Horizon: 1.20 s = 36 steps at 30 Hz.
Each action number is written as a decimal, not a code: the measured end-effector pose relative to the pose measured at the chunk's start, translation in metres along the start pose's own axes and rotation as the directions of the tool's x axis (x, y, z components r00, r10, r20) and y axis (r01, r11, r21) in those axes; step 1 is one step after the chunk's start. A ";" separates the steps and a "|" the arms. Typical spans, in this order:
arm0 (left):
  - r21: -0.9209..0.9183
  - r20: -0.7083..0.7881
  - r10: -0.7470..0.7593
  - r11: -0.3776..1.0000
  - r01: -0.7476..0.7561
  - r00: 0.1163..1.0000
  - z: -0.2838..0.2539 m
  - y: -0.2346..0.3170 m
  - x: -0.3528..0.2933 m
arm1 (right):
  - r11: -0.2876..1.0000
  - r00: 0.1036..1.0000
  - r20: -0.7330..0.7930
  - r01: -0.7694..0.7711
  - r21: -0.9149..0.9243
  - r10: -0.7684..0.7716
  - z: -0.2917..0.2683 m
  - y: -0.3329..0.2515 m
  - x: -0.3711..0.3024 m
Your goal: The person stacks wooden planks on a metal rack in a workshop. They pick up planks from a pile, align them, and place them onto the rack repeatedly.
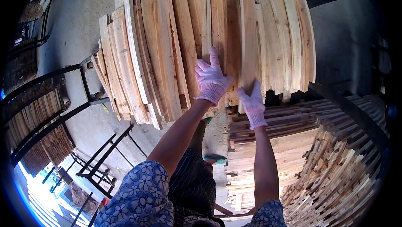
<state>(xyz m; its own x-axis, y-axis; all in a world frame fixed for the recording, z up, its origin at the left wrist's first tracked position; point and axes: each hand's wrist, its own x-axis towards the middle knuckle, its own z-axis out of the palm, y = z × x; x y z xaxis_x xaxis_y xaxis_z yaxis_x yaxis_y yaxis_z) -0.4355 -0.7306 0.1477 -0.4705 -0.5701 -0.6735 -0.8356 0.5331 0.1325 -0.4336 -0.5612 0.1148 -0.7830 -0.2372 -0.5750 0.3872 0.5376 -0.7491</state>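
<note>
against the near ends of the planks (167,47) standing on the black rack (90,97), both gloved hands are at work. the left hand (210,79) lies flat, fingers spread and straight, pressed on the end of a plank in the middle of the row; it grips nothing that i can see. the right hand (252,101) is closed around the lower end of one plank (248,30) that stands slightly proud of its neighbours and looks blurred, so it seems to be in motion. how far the right fingers wrap behind the wood cannot be told.

to do this well, as i judge it, the left palm should keep the neighbouring boards steady while the right guides the single plank along its length, not sideways, so its edge does not catch the boards beside it. the grip sits at the very end, so the far end may swing; a straight pull would help.

below the right arm lies a stack (268,143) of flat boards, and at the lower right a heap of short slats (339,176). more racks stand along the left edge.
</note>
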 end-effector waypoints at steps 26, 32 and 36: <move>-0.280 0.000 0.248 0.930 -0.238 0.969 0.016 -0.064 -0.089 | 0.666 0.930 0.363 -0.307 0.680 0.057 0.023 0.071 -0.074; -0.312 -0.114 0.229 0.916 -0.253 0.967 -0.015 -0.179 -0.146 | -0.036 0.817 0.575 -0.576 0.816 -0.034 0.089 0.059 -0.183; 0.007 0.152 0.261 0.964 -0.265 0.953 0.015 -0.188 -0.107 | -0.030 0.891 0.426 -0.427 0.904 0.159 0.141 0.093 -0.130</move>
<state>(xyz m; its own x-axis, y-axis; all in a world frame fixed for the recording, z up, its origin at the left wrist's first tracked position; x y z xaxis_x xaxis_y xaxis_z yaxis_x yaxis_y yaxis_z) -0.2239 -0.7608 0.1837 -0.6236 -0.3090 -0.7181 -0.6789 0.6694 0.3016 -0.2276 -0.5948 0.0735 -0.4282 -0.4703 -0.7717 0.7626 -0.6462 -0.0293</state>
